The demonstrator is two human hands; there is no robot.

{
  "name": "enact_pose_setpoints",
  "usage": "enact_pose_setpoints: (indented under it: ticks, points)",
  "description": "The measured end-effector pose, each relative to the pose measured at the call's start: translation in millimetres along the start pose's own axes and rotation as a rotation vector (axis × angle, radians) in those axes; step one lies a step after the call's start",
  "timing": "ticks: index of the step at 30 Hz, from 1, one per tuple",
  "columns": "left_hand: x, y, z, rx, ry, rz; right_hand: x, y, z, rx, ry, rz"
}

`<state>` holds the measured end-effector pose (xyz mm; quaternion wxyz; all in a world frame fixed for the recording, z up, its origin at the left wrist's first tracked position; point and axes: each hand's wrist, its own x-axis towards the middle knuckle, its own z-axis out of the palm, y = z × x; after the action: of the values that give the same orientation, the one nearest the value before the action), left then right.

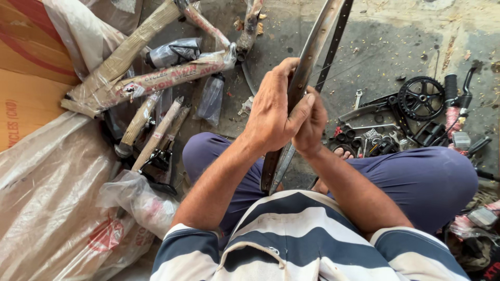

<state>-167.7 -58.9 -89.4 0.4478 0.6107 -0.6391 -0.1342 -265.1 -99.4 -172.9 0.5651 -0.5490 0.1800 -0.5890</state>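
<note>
Stained, gritty concrete flooring was spread with bicycle parts around a person seated cross-legged in a striped shirt. A bare metal wheel rim (307, 57) was held upright at the centre, running from the lap toward twelve o'clock. The left hand (273, 112) was wrapped around the rim's edge, thumb pressed across it; the right hand (312, 125) was clenched against the rim just behind, though what it pinched could not be told. A slip could be judged likely if either grip loosened, since the rim's lower end rested only between the knees. At three o'clock, a black chainring with crank (421, 98), pedals and small wrenches were scattered loose. At ten o'clock, a paper-wrapped bicycle frame (151, 78) was lain beside clear plastic bags (211, 99) whose dark contents could not be identified.
</note>
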Motion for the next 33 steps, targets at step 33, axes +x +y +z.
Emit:
enact_pose_setpoints:
  ticks: [33]
  points:
    - [10.9,4.3,11.3,0.034,0.066,-0.050,31.5,2.5,-16.8,0.612,0.007,0.351]
